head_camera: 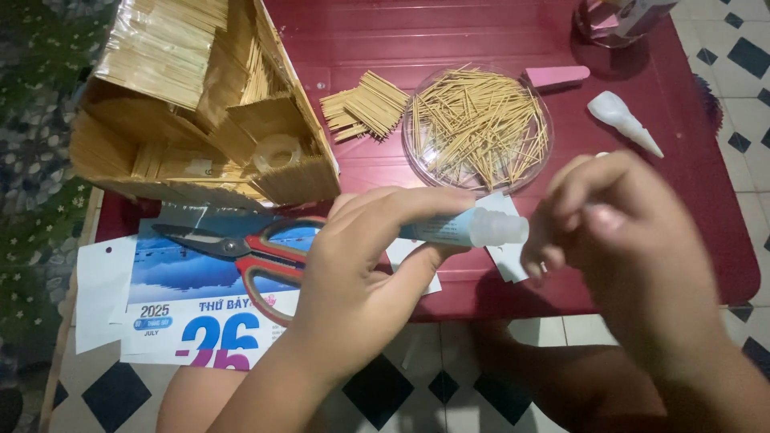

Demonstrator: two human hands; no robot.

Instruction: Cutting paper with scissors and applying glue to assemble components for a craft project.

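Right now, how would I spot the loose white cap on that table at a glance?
Start at the dark red table and find the round clear dish of toothpicks. Just right of it, past the pink block, lies the white cap. It is the only cone there: fat at one end, tapering to a point aimed at the table's right edge.

The left hand [361, 277] covers most of the small glue tube [473, 228], so only its capped end shows. The right hand [622, 232] is motion-blurred, and whether its fingertips pinch anything cannot be told. The scissors [249, 252] have their red handles partly hidden behind the left hand. The toothpick model house [204, 100] is cut off by the top edge, as is the bottle [618, 20] at the table's far corner. The calendar sheet [200, 309] lies partly under the scissors.
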